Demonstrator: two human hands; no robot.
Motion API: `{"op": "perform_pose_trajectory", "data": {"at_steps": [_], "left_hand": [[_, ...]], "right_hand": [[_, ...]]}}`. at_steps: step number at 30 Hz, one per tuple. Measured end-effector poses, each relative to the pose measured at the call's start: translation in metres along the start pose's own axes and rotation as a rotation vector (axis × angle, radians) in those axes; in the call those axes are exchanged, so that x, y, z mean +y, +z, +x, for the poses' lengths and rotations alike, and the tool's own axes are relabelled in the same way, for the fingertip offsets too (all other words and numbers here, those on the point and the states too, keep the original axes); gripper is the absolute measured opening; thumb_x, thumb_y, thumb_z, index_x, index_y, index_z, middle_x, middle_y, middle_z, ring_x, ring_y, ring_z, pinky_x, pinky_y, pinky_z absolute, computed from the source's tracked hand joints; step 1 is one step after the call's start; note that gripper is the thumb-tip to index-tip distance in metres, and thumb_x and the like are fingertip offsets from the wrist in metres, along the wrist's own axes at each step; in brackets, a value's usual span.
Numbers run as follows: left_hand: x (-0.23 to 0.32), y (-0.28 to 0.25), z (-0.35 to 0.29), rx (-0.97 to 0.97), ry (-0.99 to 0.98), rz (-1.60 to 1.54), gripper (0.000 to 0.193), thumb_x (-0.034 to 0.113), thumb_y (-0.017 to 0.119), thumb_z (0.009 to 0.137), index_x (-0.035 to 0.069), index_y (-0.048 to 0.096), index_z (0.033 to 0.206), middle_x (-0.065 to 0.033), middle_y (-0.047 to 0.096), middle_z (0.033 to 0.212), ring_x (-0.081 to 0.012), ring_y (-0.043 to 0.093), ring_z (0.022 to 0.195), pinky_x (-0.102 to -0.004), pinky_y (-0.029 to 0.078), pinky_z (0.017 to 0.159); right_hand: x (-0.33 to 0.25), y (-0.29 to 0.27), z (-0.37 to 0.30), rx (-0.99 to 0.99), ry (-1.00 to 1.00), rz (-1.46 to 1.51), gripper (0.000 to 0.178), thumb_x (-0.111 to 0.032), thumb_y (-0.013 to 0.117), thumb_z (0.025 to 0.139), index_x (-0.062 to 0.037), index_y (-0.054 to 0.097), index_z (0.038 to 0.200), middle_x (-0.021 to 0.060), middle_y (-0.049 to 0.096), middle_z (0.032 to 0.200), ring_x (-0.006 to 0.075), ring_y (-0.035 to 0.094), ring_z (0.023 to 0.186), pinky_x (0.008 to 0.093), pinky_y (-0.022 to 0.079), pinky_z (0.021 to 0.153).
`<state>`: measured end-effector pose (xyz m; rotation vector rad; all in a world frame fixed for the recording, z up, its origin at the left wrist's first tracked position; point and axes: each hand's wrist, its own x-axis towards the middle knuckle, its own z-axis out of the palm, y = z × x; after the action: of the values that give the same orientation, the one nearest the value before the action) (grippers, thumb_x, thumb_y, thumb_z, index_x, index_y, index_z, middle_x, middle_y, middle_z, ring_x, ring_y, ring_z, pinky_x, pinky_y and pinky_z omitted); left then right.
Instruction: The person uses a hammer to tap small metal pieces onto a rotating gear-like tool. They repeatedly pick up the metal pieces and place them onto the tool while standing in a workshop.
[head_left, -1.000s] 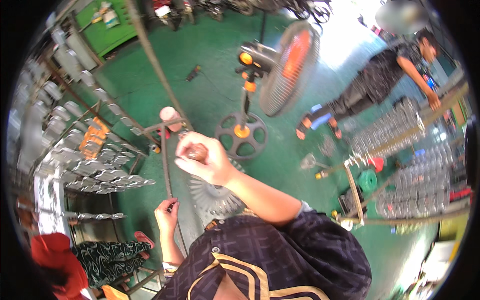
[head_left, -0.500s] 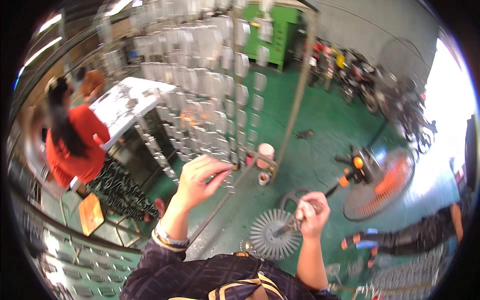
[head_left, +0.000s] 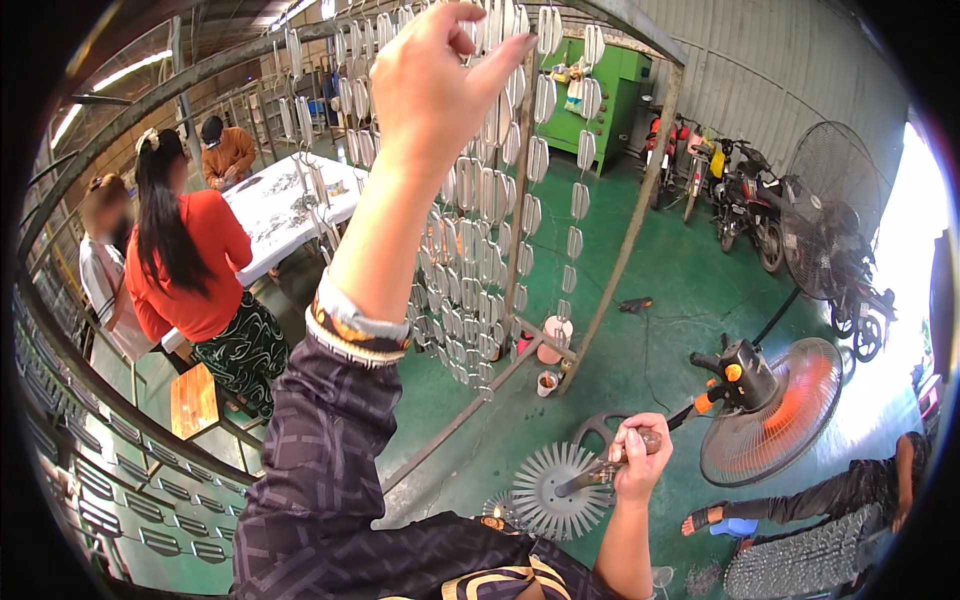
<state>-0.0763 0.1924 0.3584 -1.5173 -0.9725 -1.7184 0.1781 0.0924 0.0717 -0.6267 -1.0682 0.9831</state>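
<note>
My left hand (head_left: 440, 80) is raised at the top centre, its thumb and fingers apart around a gap, among hanging rows of small oval metal pieces (head_left: 490, 190). Whether a fingertip touches one of them I cannot tell. Lower right, my right hand (head_left: 640, 470) is closed round a brown rounded handle (head_left: 650, 441). A metal shaft (head_left: 583, 483) runs from that hand toward a grey disc (head_left: 556, 490) with radial blades around its rim; whether handle and disc are joined is unclear.
A metal frame (head_left: 622, 235) carries the hanging rows. A large pedestal fan (head_left: 770, 410) stands close on the right, with a seated person's legs (head_left: 800, 505) beyond it. Pink bucket (head_left: 554, 340) and small cup (head_left: 547, 383) sit by the frame. Left, people work at a white table (head_left: 330, 205).
My left hand has risen from mid-view to the top among the hanging pieces. The right hand still grips the handle, slightly lower and farther right in the picture. The view has shifted.
</note>
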Motion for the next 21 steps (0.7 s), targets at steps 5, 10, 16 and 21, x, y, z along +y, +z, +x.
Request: {"op": "perform_pose_trajectory", "data": {"at_steps": [5, 10, 16, 21], "left_hand": [[0.003, 0.021, 0.028, 0.048, -0.048, 0.285, 0.029, 0.03, 0.068, 0.072, 0.002, 0.063, 0.077, -0.0185, 0.062, 0.08, -0.0341, 0.059, 0.078, -0.0399, 0.046, 0.073], [0.004, 0.026, 0.038, -0.011, -0.049, 0.331, 0.024, 0.025, 0.066, 0.071, 0.002, 0.063, 0.079, -0.0189, 0.062, 0.081, -0.0328, 0.06, 0.079, -0.0411, 0.047, 0.072], [-0.005, 0.032, 0.047, 0.093, 0.011, 0.343, 0.027, 0.024, 0.066, 0.07, 0.005, 0.063, 0.09, -0.0183, 0.062, 0.082, -0.0337, 0.059, 0.082, -0.0425, 0.046, 0.075], [-0.007, 0.042, 0.048, 0.165, 0.019, 0.198, 0.025, 0.019, 0.065, 0.07, 0.003, 0.064, 0.09, -0.0184, 0.063, 0.082, -0.0322, 0.061, 0.082, -0.0396, 0.047, 0.076]], "right_hand": [[-0.003, 0.007, -0.002, 0.002, 0.03, 0.02, 0.012, -0.004, 0.056, 0.079, 0.0, 0.048, 0.086, 0.0052, 0.051, 0.064, 0.0078, 0.046, 0.049, 0.0198, 0.038, 0.046], [-0.001, 0.003, -0.002, -0.022, 0.005, -0.028, 0.014, -0.008, 0.058, 0.079, -0.0001, 0.048, 0.086, 0.0067, 0.051, 0.067, 0.0083, 0.045, 0.047, 0.0199, 0.039, 0.043], [-0.002, 0.007, -0.002, -0.037, 0.01, -0.021, 0.017, -0.01, 0.059, 0.079, -0.0003, 0.047, 0.086, 0.0074, 0.051, 0.068, 0.0087, 0.045, 0.047, 0.0199, 0.039, 0.042], [-0.002, 0.003, -0.003, -0.023, 0.002, -0.034, 0.015, -0.009, 0.058, 0.079, -0.0002, 0.047, 0.086, 0.0075, 0.051, 0.068, 0.0086, 0.045, 0.047, 0.0199, 0.038, 0.042]]}}
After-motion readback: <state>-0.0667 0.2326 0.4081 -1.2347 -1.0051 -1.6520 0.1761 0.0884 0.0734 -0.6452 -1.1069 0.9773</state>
